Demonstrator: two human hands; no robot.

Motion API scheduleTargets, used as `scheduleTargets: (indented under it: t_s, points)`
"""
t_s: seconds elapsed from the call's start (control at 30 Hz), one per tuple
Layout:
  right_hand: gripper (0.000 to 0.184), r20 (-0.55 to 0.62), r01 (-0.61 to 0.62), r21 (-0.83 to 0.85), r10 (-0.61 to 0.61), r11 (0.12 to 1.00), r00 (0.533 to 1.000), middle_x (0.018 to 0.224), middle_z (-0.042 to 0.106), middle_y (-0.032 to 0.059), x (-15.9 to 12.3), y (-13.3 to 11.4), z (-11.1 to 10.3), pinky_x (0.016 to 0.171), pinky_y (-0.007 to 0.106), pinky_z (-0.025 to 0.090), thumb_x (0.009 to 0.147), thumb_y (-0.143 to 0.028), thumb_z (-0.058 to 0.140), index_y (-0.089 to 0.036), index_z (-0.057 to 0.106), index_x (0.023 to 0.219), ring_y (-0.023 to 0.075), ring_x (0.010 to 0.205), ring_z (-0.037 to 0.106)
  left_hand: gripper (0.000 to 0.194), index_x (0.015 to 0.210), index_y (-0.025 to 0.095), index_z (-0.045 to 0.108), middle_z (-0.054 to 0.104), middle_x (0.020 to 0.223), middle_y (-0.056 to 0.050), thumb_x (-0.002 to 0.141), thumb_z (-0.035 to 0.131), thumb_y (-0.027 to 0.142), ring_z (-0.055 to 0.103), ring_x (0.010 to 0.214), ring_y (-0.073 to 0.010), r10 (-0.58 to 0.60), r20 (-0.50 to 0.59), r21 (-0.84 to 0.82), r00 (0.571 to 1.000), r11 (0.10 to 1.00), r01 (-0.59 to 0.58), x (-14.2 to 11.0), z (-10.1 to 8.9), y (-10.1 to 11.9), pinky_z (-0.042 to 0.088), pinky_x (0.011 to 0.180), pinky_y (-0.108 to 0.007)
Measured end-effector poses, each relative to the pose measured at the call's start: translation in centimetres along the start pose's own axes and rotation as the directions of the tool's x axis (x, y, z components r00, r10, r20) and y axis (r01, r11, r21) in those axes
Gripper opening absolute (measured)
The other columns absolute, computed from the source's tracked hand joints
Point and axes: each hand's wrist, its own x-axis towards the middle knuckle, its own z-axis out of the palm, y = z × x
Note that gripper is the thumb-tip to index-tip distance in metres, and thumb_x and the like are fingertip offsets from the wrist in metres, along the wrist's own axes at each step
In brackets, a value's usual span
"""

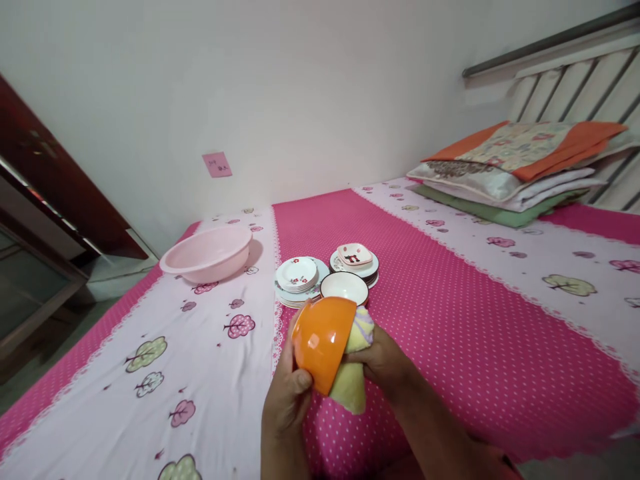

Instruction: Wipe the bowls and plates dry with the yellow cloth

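My left hand [293, 380] grips an orange bowl [324, 340] tipped on its side, its mouth facing right. In my right hand [383, 357] is a yellow cloth [350, 387] with a striped part, pressed at the bowl's mouth; some of it hangs below. The bowl's inside is hidden from me. Just beyond the bowl stands a white bowl with a dark rim [345, 287]. Behind it to the left is a stack of flowered plates [297, 275]. To the right, a small squarish dish [355, 255] with a dark figure rests on more stacked plates [370, 270].
A pink basin [207, 257] sits on the left of the bed. The bedspread [440, 320] is pink and white with tree prints. Folded bedding and pillows [515, 173] are piled at the far right near the headboard [585, 87]. A white wall [320, 100] rises behind.
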Motion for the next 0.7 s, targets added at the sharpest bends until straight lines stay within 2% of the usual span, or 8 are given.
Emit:
scheduleTargets:
  t_s: [0.07, 0.23, 0.3, 0.37, 0.4, 0.47, 0.6, 0.7]
  points:
    - [0.054, 0.040, 0.035, -0.063, -0.033, 0.997, 0.999, 0.104, 0.080, 0.0027, -0.1, -0.4, 0.3, 0.093, 0.044, 0.061, 0.059, -0.024, 0.093, -0.027, 0.073, 0.109, 0.0263, 0.095, 0.076, 0.090, 0.146, 0.026, 0.062, 0.067, 0.145, -0.013, 0.066, 0.094, 0.054, 0.055, 0.141, -0.0401, -0.007, -0.020, -0.004, 1.000, 1.000, 0.007, 0.1, 0.1, 0.1, 0.041, 0.122, -0.049]
    - [0.018, 0.242, 0.166, -0.336, -0.086, 0.927, 0.966, 0.094, 0.076, 0.0027, -0.5, -2.2, 1.2, 0.080, 0.036, 0.060, 0.082, -0.026, 0.077, -0.023, 0.074, 0.100, 0.0214, 0.082, 0.070, 0.069, 0.132, 0.023, 0.073, 0.073, 0.135, -0.012, 0.073, 0.089, 0.056, 0.055, 0.141, -0.0390, 0.000, -0.053, -0.030, 0.999, 1.000, -0.001, 0.9, -0.3, -0.6, 0.039, 0.124, -0.049]
    - [0.010, 0.295, 0.279, -0.539, -0.132, 0.795, 0.946, 0.097, 0.074, 0.0043, -0.6, -2.6, 1.4, 0.083, 0.036, 0.057, 0.089, -0.022, 0.068, -0.022, 0.073, 0.098, 0.0225, 0.088, 0.067, 0.059, 0.126, 0.023, 0.077, 0.075, 0.133, -0.011, 0.077, 0.087, 0.055, 0.055, 0.142, -0.0370, -0.018, -0.117, -0.050, 0.993, 0.999, 0.012, 1.2, -0.4, -1.1, 0.037, 0.125, -0.048]
    - [0.014, 0.328, 0.355, -0.684, -0.165, 0.637, 0.930, 0.101, 0.072, 0.0058, -0.6, -2.8, 1.4, 0.086, 0.036, 0.054, 0.092, -0.017, 0.060, -0.022, 0.072, 0.096, 0.0240, 0.096, 0.065, 0.053, 0.120, 0.021, 0.079, 0.077, 0.129, -0.010, 0.080, 0.083, 0.056, 0.055, 0.142, -0.0353, -0.065, -0.192, -0.073, 0.979, 0.996, 0.051, 1.4, -0.3, -1.4, 0.035, 0.126, -0.047]
    - [0.017, 0.326, 0.361, -0.713, -0.172, 0.601, 0.930, 0.103, 0.071, 0.0063, -0.6, -2.9, 1.4, 0.087, 0.037, 0.053, 0.093, -0.015, 0.058, -0.022, 0.072, 0.097, 0.0245, 0.098, 0.065, 0.051, 0.118, 0.021, 0.080, 0.077, 0.129, -0.010, 0.082, 0.081, 0.057, 0.054, 0.143, -0.0346, -0.092, -0.208, -0.085, 0.974, 0.994, 0.075, 1.4, -0.2, -1.4, 0.034, 0.127, -0.047]
    - [0.016, 0.296, 0.327, -0.679, -0.162, 0.657, 0.941, 0.103, 0.072, 0.0058, -0.5, -3.2, 1.1, 0.086, 0.035, 0.053, 0.092, -0.015, 0.060, -0.022, 0.073, 0.099, 0.0239, 0.097, 0.065, 0.052, 0.119, 0.021, 0.079, 0.076, 0.132, -0.011, 0.087, 0.075, 0.061, 0.052, 0.145, -0.0343, -0.134, -0.173, -0.099, 0.976, 0.988, 0.118, 1.3, 0.1, -1.0, 0.033, 0.128, -0.048]
    - [0.029, 0.215, 0.156, -0.315, -0.089, 0.936, 0.973, 0.100, 0.076, 0.0034, -0.3, -3.5, 0.0, 0.083, 0.034, 0.057, 0.083, -0.023, 0.081, -0.023, 0.074, 0.111, 0.0229, 0.091, 0.070, 0.053, 0.133, 0.022, 0.073, 0.071, 0.142, -0.011, 0.092, 0.072, 0.056, 0.049, 0.147, -0.0348, -0.134, 0.015, -0.009, 0.991, 0.991, 0.134, 0.6, 0.2, 0.2, 0.032, 0.128, -0.049]
    - [0.042, 0.172, 0.060, -0.099, -0.042, 0.993, 0.984, 0.106, 0.078, 0.0056, -0.1, -2.9, -0.4, 0.092, 0.040, 0.058, 0.077, -0.031, 0.088, -0.022, 0.075, 0.116, 0.0270, 0.099, 0.073, 0.064, 0.137, 0.027, 0.071, 0.072, 0.139, -0.008, 0.081, 0.084, 0.053, 0.054, 0.143, -0.0346, -0.089, 0.096, 0.035, 0.991, 0.996, 0.086, 0.3, 0.0, 0.1, 0.034, 0.127, -0.046]
